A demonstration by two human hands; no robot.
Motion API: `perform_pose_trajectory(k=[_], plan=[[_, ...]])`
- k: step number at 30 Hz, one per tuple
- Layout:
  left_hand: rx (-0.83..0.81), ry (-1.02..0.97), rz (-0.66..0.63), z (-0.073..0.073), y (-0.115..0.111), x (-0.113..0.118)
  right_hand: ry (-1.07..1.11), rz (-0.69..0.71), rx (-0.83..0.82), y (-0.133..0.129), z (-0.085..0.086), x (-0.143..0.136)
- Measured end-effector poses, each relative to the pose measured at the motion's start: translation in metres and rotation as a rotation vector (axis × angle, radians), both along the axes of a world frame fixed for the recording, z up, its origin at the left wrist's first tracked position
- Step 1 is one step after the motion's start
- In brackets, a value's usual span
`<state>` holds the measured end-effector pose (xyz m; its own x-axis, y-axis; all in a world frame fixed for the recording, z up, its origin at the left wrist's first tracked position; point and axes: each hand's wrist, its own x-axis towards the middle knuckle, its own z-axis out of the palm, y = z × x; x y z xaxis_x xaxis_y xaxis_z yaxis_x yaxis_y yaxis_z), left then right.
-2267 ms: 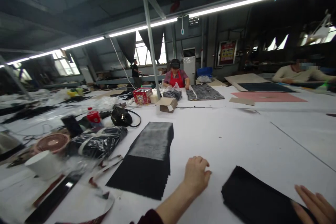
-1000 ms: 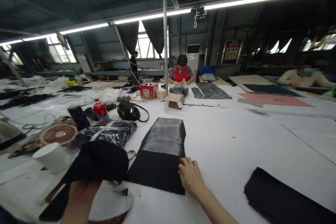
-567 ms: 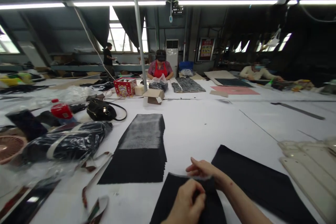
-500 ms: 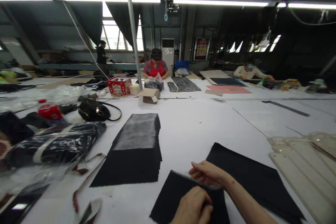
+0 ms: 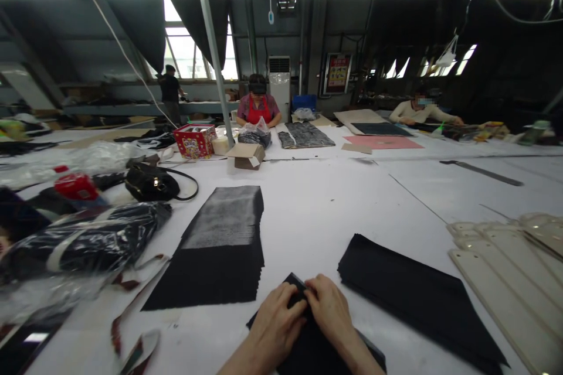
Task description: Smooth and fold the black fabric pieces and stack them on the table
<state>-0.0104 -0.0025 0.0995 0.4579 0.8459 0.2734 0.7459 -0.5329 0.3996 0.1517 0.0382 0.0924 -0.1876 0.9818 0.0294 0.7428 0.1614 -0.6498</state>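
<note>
On worktable [image 5: 303, 205], front centre: fabric piece [image 5: 310, 348], beneath left hand [image 5: 275, 319] and right hand [image 5: 329, 307]. Left: first fabric stack [image 5: 209, 263]; farther left, plastic-wrapped bundle [image 5: 92, 240], handbag [image 5: 149, 181] behind it. Right: second fabric stack [image 5: 413, 299], then templates [image 5: 505, 281]. Behind first fabric stack: cardboard box [image 5: 246, 156], carton [image 5: 194, 142] to its left.

my feed crops the black cloth [image 5: 310, 344] below; i lose part of it behind left hand [image 5: 276, 315] and right hand [image 5: 329, 306].
</note>
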Motion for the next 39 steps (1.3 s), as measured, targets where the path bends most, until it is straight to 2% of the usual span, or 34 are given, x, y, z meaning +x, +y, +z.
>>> perform_pose_trajectory(k=[6,10,19,27,39], plan=[[-0.042,0.019,0.051,0.002,0.012,-0.005,-0.173,0.034,0.538,-0.012,-0.038,-0.005],[0.004,0.058,0.121,-0.004,0.014,-0.007,-0.255,0.112,0.668,-0.014,-0.045,-0.005],[0.037,0.071,0.171,-0.006,0.014,-0.007,-0.298,0.175,0.730,-0.014,-0.042,-0.005],[0.043,0.056,0.200,-0.013,0.016,-0.007,-0.312,0.171,0.696,-0.016,-0.035,-0.008],[0.011,0.101,0.252,-0.017,0.017,-0.006,-0.321,0.178,0.658,-0.016,-0.034,-0.007]])
